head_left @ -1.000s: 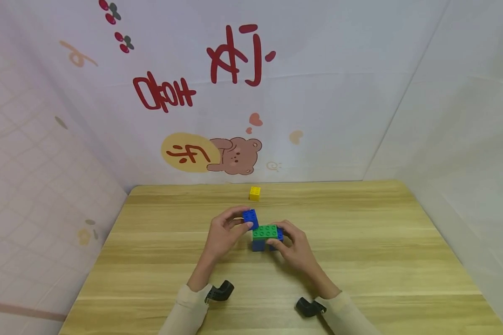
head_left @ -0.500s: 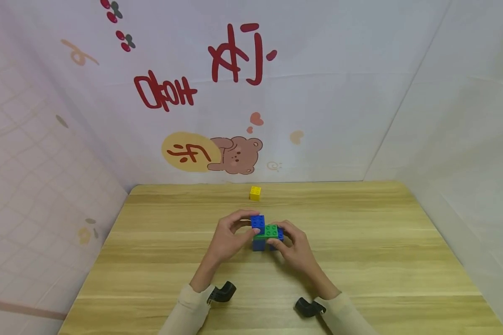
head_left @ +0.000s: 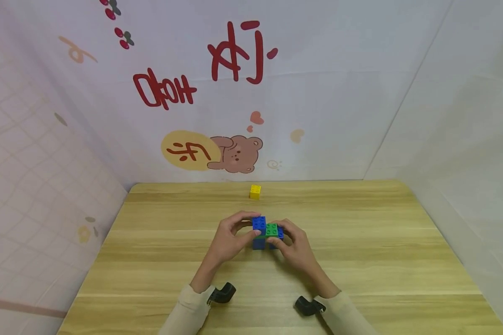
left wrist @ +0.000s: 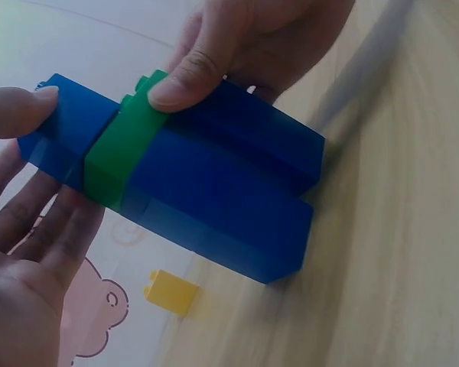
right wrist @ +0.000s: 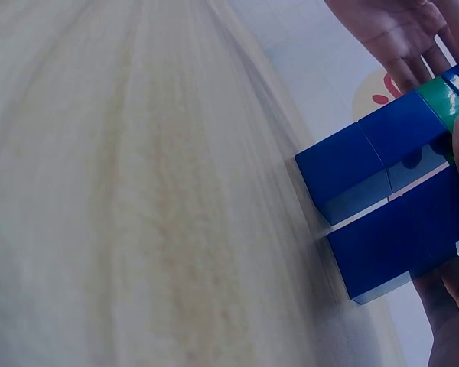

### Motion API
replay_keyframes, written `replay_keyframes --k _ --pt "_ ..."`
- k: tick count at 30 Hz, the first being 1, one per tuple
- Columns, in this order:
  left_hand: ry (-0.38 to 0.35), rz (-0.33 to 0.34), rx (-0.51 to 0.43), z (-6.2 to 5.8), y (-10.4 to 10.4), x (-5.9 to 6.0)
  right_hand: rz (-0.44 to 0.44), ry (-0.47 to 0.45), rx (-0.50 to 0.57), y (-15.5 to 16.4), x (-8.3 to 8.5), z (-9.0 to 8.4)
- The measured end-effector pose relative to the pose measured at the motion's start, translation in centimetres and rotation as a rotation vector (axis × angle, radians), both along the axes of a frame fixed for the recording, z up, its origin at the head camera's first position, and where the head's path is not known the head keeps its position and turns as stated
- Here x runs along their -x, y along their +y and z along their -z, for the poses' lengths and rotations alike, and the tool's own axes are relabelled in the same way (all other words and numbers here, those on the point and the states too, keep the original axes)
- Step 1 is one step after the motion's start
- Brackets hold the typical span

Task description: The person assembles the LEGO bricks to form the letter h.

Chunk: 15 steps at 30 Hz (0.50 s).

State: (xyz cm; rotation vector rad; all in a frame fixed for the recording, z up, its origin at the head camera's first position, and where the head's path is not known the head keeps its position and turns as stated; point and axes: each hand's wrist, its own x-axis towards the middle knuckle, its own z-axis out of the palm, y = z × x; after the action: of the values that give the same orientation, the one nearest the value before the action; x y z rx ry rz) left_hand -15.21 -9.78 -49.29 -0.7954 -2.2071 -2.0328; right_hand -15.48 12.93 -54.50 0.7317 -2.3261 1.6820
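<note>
My left hand (head_left: 229,238) pinches a blue building brick (head_left: 258,223) between thumb and fingers. That brick sits on the left end of a longer green brick (head_left: 271,230), and in the left wrist view hardly any gap shows between the two. Two upright columns of blue bricks (right wrist: 371,145) carry the green one and stand side by side on the table. My right hand (head_left: 296,244) steadies the right side, its thumb (left wrist: 185,82) pressed on the green brick and its fingers behind. Those fingers are partly hidden by the bricks.
A small yellow brick (head_left: 255,192) stands near the table's back edge, behind the bricks in hand. White printed cloth walls (head_left: 318,93) enclose the wooden table (head_left: 172,204) at the back and sides. Black curved pieces (head_left: 223,293) are fixed at both wrists.
My left hand has moved right with the blue brick, from a tilted pose beside the green brick's left end to upright on top of it. The right hand has stayed in place.
</note>
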Motion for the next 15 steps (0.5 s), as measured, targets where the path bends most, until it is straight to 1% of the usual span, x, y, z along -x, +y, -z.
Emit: replay_keyframes --k 5,10,12,15 --pt "-0.006 0.01 0.003 0.4 0.0 -0.1 -0.002 -0.02 0.004 0.0 -0.1 0.0" --pt "-0.009 0.017 0.004 0.8 0.0 0.1 0.024 -0.018 -0.006 -0.1 -0.1 0.0" --pt "-0.002 0.018 0.0 0.9 0.0 0.2 0.033 -0.011 -0.004 -0.2 -0.2 -0.2" --pt "0.015 0.022 0.0 1.1 0.0 0.2 0.028 -0.004 0.004 -0.4 -0.6 -1.0"
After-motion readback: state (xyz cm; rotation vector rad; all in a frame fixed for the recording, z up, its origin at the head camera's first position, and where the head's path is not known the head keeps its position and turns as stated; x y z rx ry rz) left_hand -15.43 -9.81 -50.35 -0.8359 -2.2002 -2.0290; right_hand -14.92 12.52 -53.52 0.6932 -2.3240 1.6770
